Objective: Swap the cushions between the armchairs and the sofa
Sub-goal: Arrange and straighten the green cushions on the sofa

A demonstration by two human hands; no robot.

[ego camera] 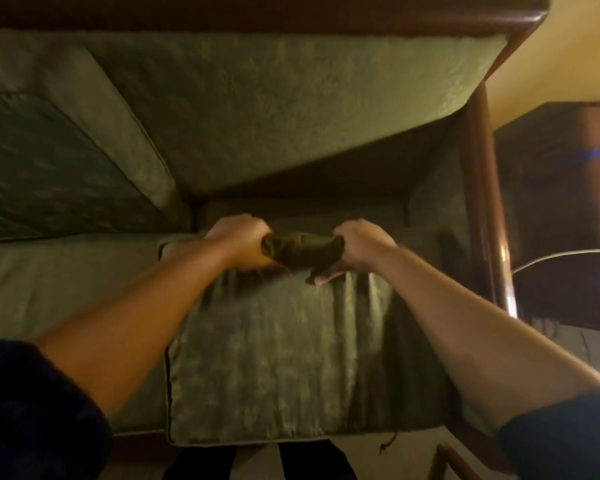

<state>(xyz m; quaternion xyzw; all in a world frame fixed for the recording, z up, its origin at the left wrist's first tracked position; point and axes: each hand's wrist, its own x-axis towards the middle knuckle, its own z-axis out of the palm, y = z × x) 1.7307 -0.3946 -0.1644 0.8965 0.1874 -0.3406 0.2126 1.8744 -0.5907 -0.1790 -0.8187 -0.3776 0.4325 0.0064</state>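
Note:
A green patterned seat cushion [291, 362] lies at the right end of the green sofa [291, 109], its front edge hanging over the sofa's front. My left hand [238, 242] and my right hand [357, 245] both grip the bunched fabric at the cushion's far edge, close together near its middle. The fabric wrinkles below my hands. Behind that edge the seat base shows dark. A second seat cushion [66, 282] lies on the left, and a loose back cushion [56, 161] leans against the sofa back above it.
The sofa's wooden arm [482, 188] runs down the right side. A dark wooden cabinet [551, 209] stands beyond it by a yellow wall. Pale floor and a wooden piece [451, 462] show at the bottom right. My legs stand below the cushion.

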